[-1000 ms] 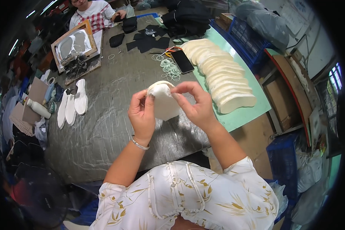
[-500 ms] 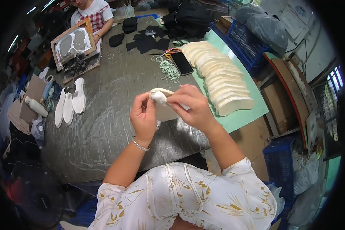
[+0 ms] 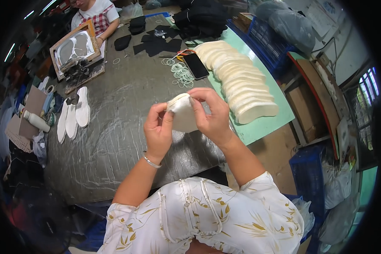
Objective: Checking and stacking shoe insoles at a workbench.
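Note:
Over the table, my left hand [image 3: 158,127] pinches the left edge of a cream padded fabric piece [image 3: 185,120] with a curved, folded rim. My right hand [image 3: 213,116] grips the same piece at its upper right, thumb in front and fingers behind. White material bunches along the rim between my hands. The piece resembles those in the long overlapping row of cream curved pieces [image 3: 241,84] to the right. Part of it is hidden behind my fingers, so its exact kind is unclear.
A black phone [image 3: 196,66], green rubber bands [image 3: 183,75] and orange-handled scissors [image 3: 186,52] lie beyond my hands. White insoles [image 3: 83,108] lie at left. A co-worker [image 3: 95,17] sits behind a wooden-framed printing screen [image 3: 91,31]. Black fabric pieces [image 3: 158,42] lie at the far side.
My right hand has shifted up along the piece's rim, its thumb now upright against the front. The rim looks less folded over. The view has turned slightly.

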A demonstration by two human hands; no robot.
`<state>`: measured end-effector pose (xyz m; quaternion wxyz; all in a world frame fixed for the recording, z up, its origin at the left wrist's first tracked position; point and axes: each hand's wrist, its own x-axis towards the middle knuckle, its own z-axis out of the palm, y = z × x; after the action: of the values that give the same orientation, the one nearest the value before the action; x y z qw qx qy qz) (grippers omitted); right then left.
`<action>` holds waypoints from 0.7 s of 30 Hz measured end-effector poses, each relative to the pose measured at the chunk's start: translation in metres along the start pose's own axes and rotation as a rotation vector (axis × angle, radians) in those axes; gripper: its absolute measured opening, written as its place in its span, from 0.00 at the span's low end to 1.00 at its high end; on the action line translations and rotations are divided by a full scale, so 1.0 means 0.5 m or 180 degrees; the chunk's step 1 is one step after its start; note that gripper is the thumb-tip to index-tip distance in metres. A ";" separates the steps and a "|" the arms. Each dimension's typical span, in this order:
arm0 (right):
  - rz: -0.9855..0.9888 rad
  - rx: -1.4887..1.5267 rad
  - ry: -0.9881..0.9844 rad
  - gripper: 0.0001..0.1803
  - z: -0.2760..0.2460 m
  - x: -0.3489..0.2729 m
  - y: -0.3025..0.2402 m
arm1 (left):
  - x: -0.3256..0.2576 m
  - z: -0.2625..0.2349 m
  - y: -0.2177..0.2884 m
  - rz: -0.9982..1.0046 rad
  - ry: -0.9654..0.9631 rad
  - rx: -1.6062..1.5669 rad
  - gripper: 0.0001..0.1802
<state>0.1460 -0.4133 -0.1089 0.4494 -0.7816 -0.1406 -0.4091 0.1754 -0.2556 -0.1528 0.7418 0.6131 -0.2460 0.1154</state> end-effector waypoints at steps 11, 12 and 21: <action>0.1594 0.1996 -0.0038 0.11 -0.036 0.004 -0.011 | 0.035 -0.054 0.021 -0.0625 -0.0651 -0.0405 0.13; 0.0959 0.1267 -0.0201 0.11 -0.041 0.000 -0.006 | 0.033 -0.062 0.012 -0.0640 -0.0682 -0.0359 0.13; 0.0423 0.0546 -0.0314 0.11 -0.014 -0.052 0.013 | 0.014 -0.071 -0.019 -0.0605 -0.0683 -0.1104 0.16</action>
<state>0.1302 -0.4189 -0.1309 0.5333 -0.7671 -0.1449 -0.3259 0.1937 -0.2245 -0.1618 0.8133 0.5055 -0.2808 -0.0649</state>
